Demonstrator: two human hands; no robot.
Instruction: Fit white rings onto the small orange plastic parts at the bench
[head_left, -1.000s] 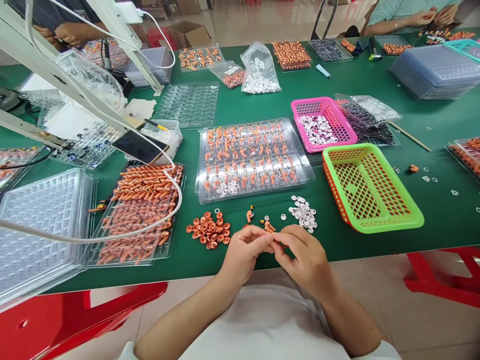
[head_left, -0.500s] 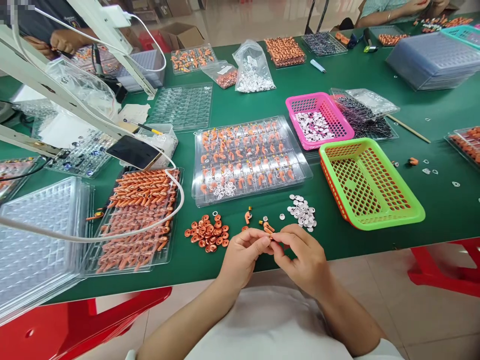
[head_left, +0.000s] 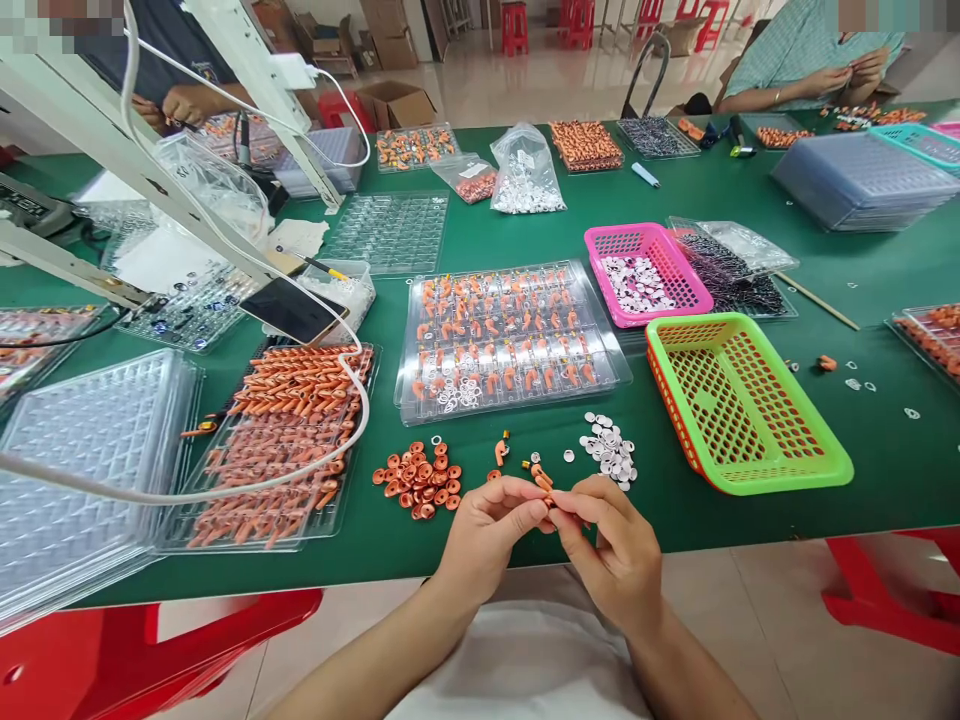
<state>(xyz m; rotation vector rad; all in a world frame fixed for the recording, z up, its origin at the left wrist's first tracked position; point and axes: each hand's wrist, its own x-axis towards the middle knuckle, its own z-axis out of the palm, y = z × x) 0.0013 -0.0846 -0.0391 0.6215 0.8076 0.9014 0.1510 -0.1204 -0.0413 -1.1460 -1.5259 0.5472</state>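
Observation:
My left hand [head_left: 491,530] and my right hand [head_left: 615,535] meet at the table's front edge, thumbs and fingertips pinched on a small copper-coloured part [head_left: 549,500]. Its exact shape is mostly covered by the fingers. Just beyond the fingertips lies an orange curved piece with a yellow tip [head_left: 538,474]. Another such orange piece [head_left: 501,450] rests a little to the left. A pile of copper-coloured round cups [head_left: 420,478] lies left of my hands, and a pile of white discs [head_left: 609,448] lies to the right.
Behind my hands is a clear tray [head_left: 517,335] of orange pieces and white rings. A green basket [head_left: 750,400] and a pink basket [head_left: 649,275] stand right. Left are a tray of copper-coloured parts [head_left: 281,450], a phone [head_left: 292,310] and a white cable [head_left: 225,492]. Two people sit opposite.
The camera view has tilted up, so the table sits lower in the picture. Both hands stay together on the small part, the right hand's fingers slightly shifted.

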